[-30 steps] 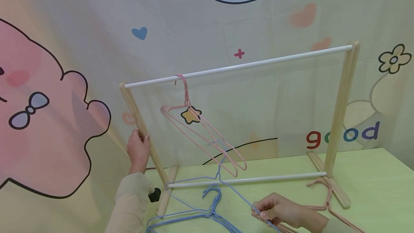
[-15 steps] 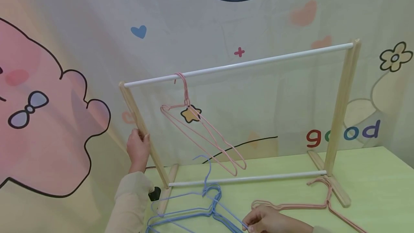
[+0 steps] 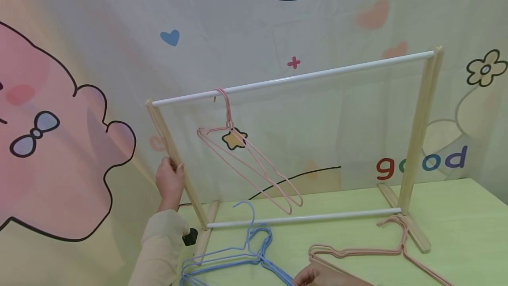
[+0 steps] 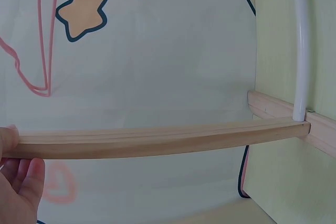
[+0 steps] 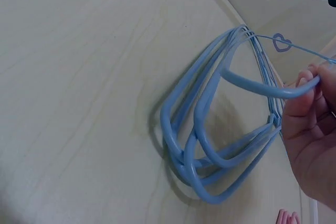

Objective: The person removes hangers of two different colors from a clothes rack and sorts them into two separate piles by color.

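Note:
My left hand [image 3: 170, 184] grips the left wooden post [image 3: 163, 138] of a small clothes rack; the left wrist view shows its fingers [image 4: 31, 182] and thumb around the post. My right hand [image 3: 317, 276], at the bottom edge of the head view, pinches one blue hanger [image 3: 252, 215] by its end. In the right wrist view that hanger's curved corner [image 5: 268, 90] sits between thumb and fingers. Its hook stands just above the pile of blue hangers [image 5: 202, 156] lying on the table. Pink hangers [image 3: 228, 109] hang from the rack's white top rail [image 3: 325, 74], towards its left end.
Salmon-pink hangers [image 3: 369, 252] lie on the pale green table [image 3: 456, 220], near the rack's right foot [image 3: 416, 235]. A white lower bar [image 3: 317, 218] joins the rack's two sides. Behind stands a curtain [image 3: 337, 25] printed with cartoons. A small black object [image 3: 190, 236] is beside the left sleeve.
My right hand has moved left and down, bringing the blue hanger from in front of the lower bar to over the blue pile. My left hand stays on the post.

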The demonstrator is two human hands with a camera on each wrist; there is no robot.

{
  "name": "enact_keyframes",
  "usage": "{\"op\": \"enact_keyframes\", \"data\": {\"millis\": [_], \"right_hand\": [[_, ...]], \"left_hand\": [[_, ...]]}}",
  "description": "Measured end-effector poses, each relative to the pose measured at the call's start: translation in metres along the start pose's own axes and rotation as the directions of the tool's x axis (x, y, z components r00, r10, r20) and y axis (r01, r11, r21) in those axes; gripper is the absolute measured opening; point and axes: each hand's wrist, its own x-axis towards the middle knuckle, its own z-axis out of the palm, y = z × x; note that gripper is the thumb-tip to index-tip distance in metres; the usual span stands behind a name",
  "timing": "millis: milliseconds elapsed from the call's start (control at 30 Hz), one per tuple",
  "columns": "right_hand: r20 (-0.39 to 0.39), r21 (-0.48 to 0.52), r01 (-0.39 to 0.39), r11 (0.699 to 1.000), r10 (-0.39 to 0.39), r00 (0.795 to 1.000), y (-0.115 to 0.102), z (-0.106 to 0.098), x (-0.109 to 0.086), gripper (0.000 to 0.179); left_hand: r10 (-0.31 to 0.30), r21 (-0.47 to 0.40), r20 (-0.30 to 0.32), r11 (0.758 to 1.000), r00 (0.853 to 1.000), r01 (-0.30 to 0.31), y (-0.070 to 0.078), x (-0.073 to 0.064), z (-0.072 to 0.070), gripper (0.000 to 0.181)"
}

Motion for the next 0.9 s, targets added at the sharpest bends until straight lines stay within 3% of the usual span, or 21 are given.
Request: {"op": "enact_keyframes", "data": {"millis": [300,533,800,900], "right_hand": [[-0.094,-0.204,0.019,0.979,-0.039,0.995,0.006,-0.007,0.001,0.019],[-0.137,-0.390,0.028,0.921,-0.088,0.987,0.012,-0.009,0.002,0.012],[-0.181,-0.491,-0.033,0.870,-0.065,0.981,0.005,-0.005,0.003,0.009],[-0.180,-0.480,-0.043,0.876,-0.051,0.982,0.004,-0.007,0.005,0.008]], "left_hand": [[-0.009,-0.007,0.007,1.000,1.000,0.009,0.002,-0.001,-0.001,0.020],[-0.015,-0.002,0.011,1.000,1.000,0.015,0.002,-0.001,-0.002,0.020],[-0.017,-0.003,0.018,1.000,1.000,0.017,0.001,0.000,-0.001,0.020],[-0.014,-0.001,0.015,1.000,1.000,0.014,0.001,0.000,-0.001,0.020]]}}
